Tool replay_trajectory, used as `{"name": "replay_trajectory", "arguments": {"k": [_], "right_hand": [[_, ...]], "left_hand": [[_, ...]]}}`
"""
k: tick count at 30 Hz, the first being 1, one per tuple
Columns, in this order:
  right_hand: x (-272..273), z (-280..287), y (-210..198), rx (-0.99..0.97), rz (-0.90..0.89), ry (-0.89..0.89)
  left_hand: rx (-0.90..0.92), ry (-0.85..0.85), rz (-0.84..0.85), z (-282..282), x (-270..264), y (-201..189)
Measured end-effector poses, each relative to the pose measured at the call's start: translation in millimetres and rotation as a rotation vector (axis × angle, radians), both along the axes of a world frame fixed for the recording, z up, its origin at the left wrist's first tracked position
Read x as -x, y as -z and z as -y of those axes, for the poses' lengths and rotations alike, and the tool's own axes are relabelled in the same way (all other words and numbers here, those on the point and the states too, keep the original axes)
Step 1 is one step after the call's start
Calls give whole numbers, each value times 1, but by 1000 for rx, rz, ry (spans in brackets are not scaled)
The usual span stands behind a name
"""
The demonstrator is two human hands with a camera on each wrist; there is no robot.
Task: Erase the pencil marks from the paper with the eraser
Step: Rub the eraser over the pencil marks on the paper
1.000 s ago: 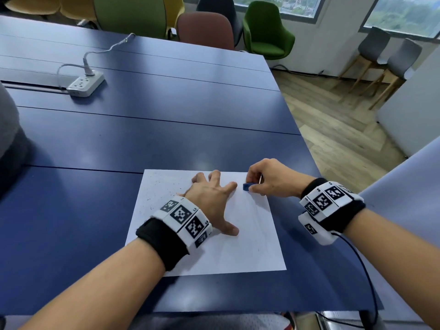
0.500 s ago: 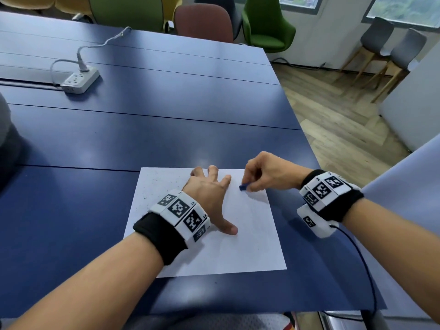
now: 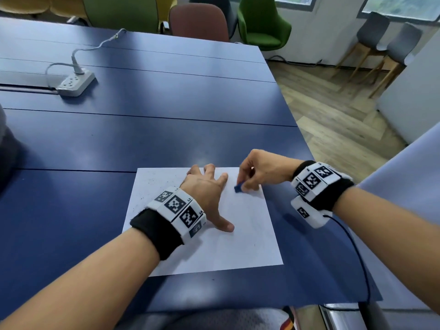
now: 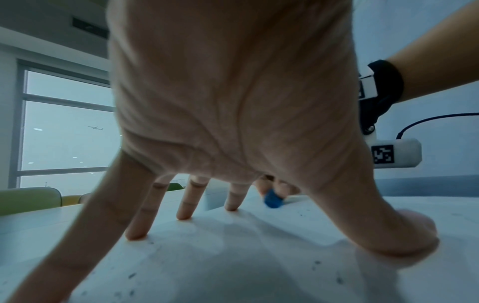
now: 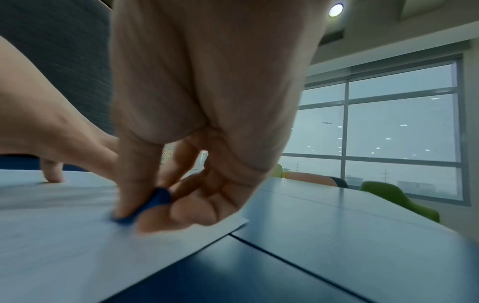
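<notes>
Currently the paper (image 3: 240, 236) lies flat on the blue table (image 3: 166, 129), near the table's near right corner, its long axis running away from the person, with the far end skewed slightly to the left. Dark specks are scattered over its left part. The left hand (image 3: 207, 194) is spread on the sheet, fingers straight and splayed, fingertips (image 4: 184, 215) and thumb pressing down on the paper; it grasps nothing. The right hand (image 3: 259, 170) is curled, pinching the blue eraser (image 3: 238, 188) between thumb and fingers. The eraser sits near the far right part of the sheet, just beside the left index finger, its lower end touching the paper. In the right wrist view the eraser (image 5: 145, 207) is tilted, its long axis slanting from the paper up into the fingers. That view is blurred around the sheet.

Compared with half a second before, the eraser has come toward the person along the sheet's right side. One second before, it sat slightly farther right. The left hand's spread hold is unchanged. The paper has kept its position on the table.

A white power strip (image 3: 76, 85) with its cable lies far off at the table's left. Chairs (image 3: 262, 22) stand beyond the far edge.
</notes>
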State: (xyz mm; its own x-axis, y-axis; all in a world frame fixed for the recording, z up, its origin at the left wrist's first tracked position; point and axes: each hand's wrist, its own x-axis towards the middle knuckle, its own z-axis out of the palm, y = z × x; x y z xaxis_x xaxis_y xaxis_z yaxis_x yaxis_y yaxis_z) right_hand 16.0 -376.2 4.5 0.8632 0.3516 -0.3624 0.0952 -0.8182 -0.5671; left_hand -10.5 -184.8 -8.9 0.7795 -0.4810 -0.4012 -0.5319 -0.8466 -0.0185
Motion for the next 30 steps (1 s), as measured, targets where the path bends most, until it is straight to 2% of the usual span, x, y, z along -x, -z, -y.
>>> {"name": "replay_trajectory", "arguments": {"k": [3,8,13,17,22,27,30], "right_hand": [[-4,-2,4,-86,89,110],[4,-3,-1,-13,-88,-69],[3,1,3,-136,55,123],[17,2,3,-115,-62,6],[9,10,6,-121,104,169],[20,9,0,-65,-47,13],[15,10,4,-112,76,148]], "left_hand": [[2,2,-3,0,0,0],[6,9,1,0,-1,0],[9,22,2,0,-2,0],[-20,26,-11,1,-2,-1],[-13,18,-12,1,-3,-1],[-31,21,-24,2,-3,-1],[-19,9,-38,2,-4,-1]]}}
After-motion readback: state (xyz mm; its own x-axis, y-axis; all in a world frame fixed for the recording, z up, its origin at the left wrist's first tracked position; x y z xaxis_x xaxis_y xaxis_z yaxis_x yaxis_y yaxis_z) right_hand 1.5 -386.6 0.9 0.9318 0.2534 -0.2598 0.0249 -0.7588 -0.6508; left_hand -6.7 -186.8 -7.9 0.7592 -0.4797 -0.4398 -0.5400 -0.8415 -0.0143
